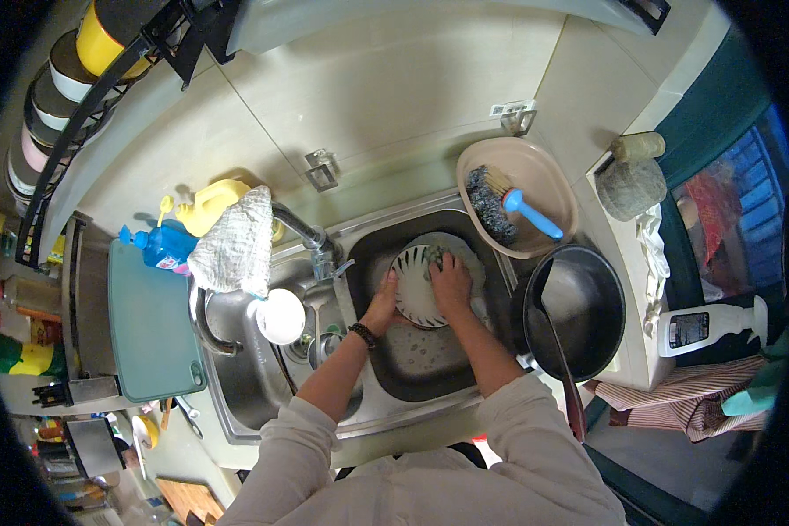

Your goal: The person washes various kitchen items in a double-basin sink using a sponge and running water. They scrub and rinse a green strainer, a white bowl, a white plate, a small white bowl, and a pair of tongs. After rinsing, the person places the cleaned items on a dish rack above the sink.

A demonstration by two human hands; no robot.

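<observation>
In the right sink basin (407,388), my left hand (382,304) holds a white plate (413,289) with a dark leaf-like pattern around its rim. A beaded bracelet (361,335) circles my left wrist. My right hand (452,284) presses a greenish scrubbing pad (436,254) onto the plate's face; the fingers partly cover the pad. Beneath and beyond the plate lies a greyish round thing (468,253), perhaps another dish or cloudy water; I cannot tell which. Drops of water or suds spot the basin floor near my wrists.
The faucet (325,253) stands between the basins. In the left basin are a white bowl (281,317) and utensils. A beige tub (569,197) holds a blue-handled brush (532,214) and steel wool (490,210). A black pan (585,309) with a ladle (559,348) stands right.
</observation>
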